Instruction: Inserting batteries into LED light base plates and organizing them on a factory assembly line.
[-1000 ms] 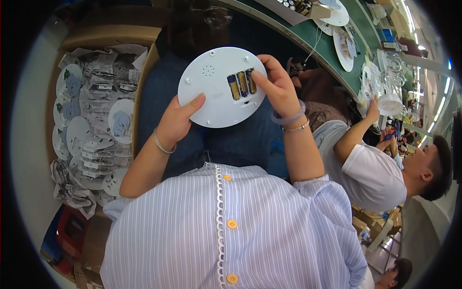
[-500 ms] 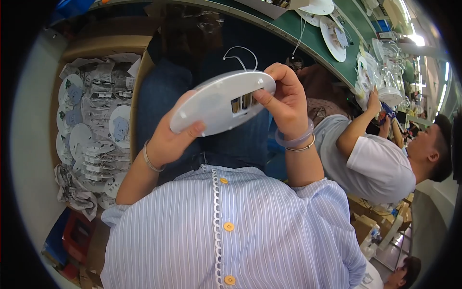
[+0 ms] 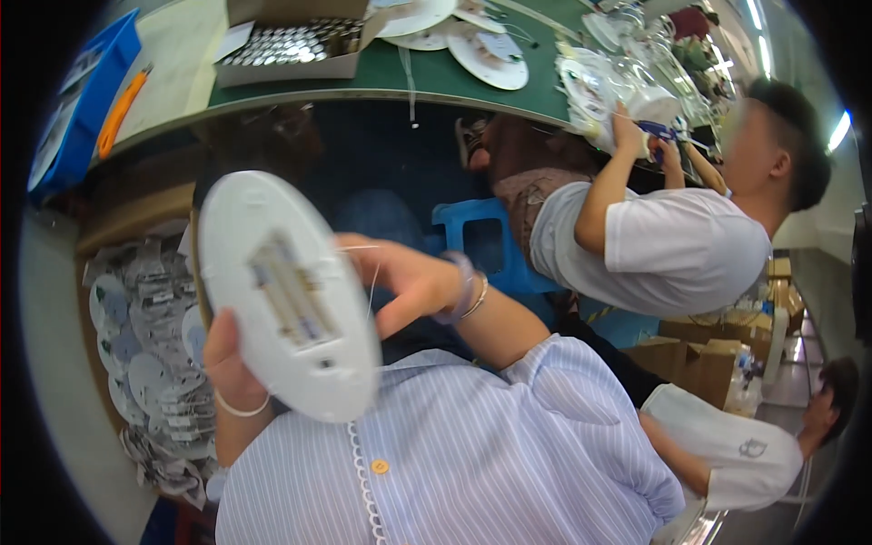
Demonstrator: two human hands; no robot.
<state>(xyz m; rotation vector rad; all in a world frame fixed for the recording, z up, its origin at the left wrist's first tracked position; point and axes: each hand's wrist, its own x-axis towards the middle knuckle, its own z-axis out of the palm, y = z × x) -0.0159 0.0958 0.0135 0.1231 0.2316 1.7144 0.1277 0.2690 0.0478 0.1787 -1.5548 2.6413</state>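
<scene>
My left hand [image 3: 233, 361] grips the lower left edge of a round white plastic disc [image 3: 341, 363], which is tilted and blurred by motion. A recessed battery compartment [image 3: 295, 291] in its face holds slim cylindrical batteries. At the disc's right edge is my right hand [image 3: 404, 280]; its fingertips pass behind the disc, and its thumb stands apart from them. Whether those hidden fingers hold anything cannot be seen. A thin white wire [image 3: 374, 283] runs past the right hand beside the disc.
On the green bench [image 3: 381, 80] ahead stand a box of batteries [image 3: 291, 50] and more white discs [image 3: 488, 59]. A blue bin [image 3: 86, 100] and an orange-handled tool [image 3: 123, 111] lie far left. A carton [image 3: 136, 216] holds wrapped discs. A co-worker [image 3: 654, 232] sits right near a blue stool [image 3: 486, 238].
The disc has moved left and turned so its battery compartment faces me more fully. My right thumb has come off the compartment. The view has swung up, showing more of the bench.
</scene>
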